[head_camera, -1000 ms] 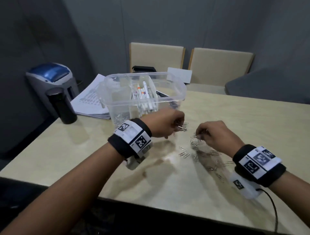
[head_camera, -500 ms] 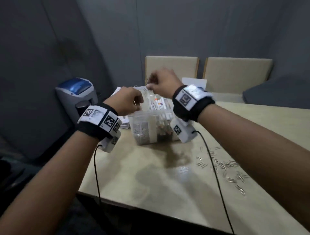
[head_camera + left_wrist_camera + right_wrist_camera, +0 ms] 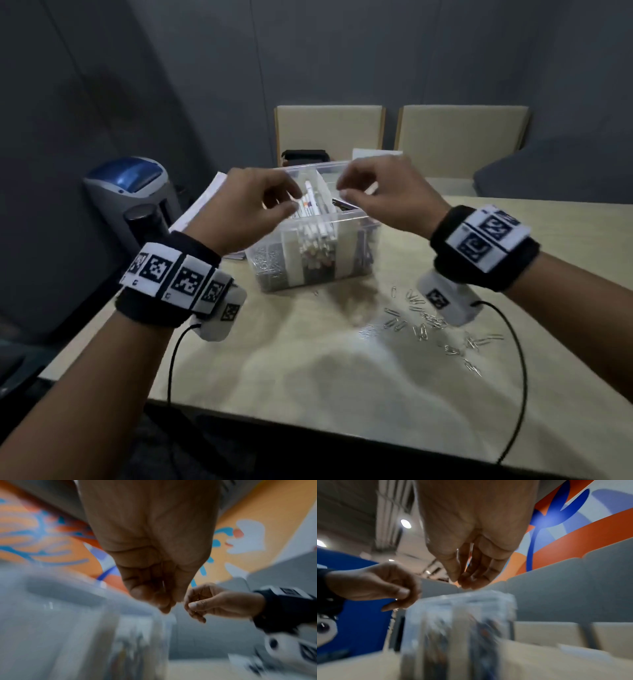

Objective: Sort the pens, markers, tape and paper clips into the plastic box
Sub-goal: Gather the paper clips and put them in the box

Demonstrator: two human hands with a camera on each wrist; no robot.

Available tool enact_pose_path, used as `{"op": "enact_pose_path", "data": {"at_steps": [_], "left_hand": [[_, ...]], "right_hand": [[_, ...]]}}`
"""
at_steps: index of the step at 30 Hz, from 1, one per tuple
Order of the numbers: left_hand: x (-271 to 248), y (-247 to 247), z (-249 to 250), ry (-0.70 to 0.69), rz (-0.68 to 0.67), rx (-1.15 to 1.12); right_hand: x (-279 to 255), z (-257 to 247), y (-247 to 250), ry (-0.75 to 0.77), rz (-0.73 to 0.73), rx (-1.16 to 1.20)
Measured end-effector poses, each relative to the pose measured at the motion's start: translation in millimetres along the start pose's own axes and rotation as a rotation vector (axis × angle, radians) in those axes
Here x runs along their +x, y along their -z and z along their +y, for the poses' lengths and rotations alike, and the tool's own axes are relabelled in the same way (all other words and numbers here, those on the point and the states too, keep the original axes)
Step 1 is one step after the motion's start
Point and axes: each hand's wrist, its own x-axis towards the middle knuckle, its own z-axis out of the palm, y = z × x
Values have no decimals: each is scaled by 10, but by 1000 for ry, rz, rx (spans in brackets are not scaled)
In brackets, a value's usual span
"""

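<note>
Up from the worktop (image 3: 308,370) since a second ago, left hand (image 3: 239,205) and right hand (image 3: 383,195) over the box (image 3: 342,246), fingers bunched, contents unclear. Clips (image 3: 424,320) remaining beside it.

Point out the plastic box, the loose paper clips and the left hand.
plastic box (image 3: 352,255): head view, front wall.
loose paper clips (image 3: 423,323): head view, middle of the scatter on the table.
left hand (image 3: 239,205): head view, back of the hand.
</note>
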Motion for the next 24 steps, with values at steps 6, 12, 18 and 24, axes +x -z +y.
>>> {"op": "enact_pose_path", "data": {"at_steps": [6, 12, 18, 24], "left_hand": [[-142, -924, -36, -112, -528, 292], [-151, -1250, -196, -153, -677, 502], [-179, -1397, -225, -143, -690, 561], [-150, -1406, -227, -169, -664, 524]], "right_hand": [[-931, 936, 242, -226, -368, -239], [-1415, 1462, 302, -358, -548, -298], [-1687, 1475, 165, -379, -583, -271], [-1589, 1313, -110, -348, -450, -241]]}}
